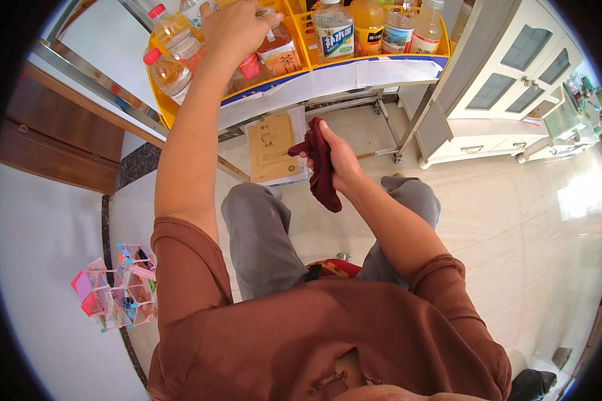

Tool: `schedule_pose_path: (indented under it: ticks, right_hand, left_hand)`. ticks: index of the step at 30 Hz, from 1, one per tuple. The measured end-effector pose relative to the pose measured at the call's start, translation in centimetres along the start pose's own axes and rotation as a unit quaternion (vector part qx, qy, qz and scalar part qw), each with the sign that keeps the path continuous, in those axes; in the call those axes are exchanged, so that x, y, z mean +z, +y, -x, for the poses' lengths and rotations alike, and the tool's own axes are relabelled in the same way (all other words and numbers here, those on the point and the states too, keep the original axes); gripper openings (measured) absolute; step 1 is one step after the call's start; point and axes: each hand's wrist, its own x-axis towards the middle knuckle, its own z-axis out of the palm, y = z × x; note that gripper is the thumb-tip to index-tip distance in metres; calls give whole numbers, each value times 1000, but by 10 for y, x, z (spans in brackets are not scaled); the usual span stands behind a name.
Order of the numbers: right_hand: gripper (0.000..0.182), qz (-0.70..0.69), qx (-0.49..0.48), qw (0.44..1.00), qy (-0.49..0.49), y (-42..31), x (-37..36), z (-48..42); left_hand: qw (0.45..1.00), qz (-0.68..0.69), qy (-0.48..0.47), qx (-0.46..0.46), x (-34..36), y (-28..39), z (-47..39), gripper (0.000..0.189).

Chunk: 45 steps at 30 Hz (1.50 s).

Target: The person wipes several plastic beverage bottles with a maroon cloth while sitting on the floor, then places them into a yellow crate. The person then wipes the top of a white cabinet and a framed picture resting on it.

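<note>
My left hand [238, 25] reaches over the left part of a yellow plastic basket [306, 37], its thumb and a finger at the cap of a tea bottle [282, 52]; the grip is partly hidden at the picture's top edge. Red-capped plastic bottles [168, 75] lean in the basket left of that wrist. In the right part stand a clear drink bottle [334, 30], an orange juice bottle [368, 25] and several others. Lower down, between basket and knees, my right hand [343, 160] is closed around a crumpled dark red cloth [323, 170].
The basket rests on a metal-framed rack with wheels [397, 158]. Under it lies a stack of papers and brown card [271, 145]. A white cabinet [486, 100] stands at right, a dark wooden panel [60, 135] at left. A pink toy house [118, 290] is beside the left wall.
</note>
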Motion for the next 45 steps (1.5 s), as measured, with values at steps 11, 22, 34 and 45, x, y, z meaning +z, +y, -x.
schedule_pose_path:
  ticks: [11, 22, 34, 45]
  right_hand:
    - [44, 5, -3, 1000, 4, 2, 3, -2]
    - [43, 12, -10, 1000, 4, 4, -6, -5]
    - [51, -36, -34, 998, -43, -1, -9, -10]
    - [65, -138, 62, 966, -208, 24, 21, 8]
  left_hand:
    - [994, 100, -32, -3, -15, -19, 0, 44]
    - [970, 237, -43, 39, -14, -58, 16, 29]
    - [941, 247, 210, 102, -67, -52, 63, 21]
    - [902, 411, 116, 62, -28, -29, 133, 19]
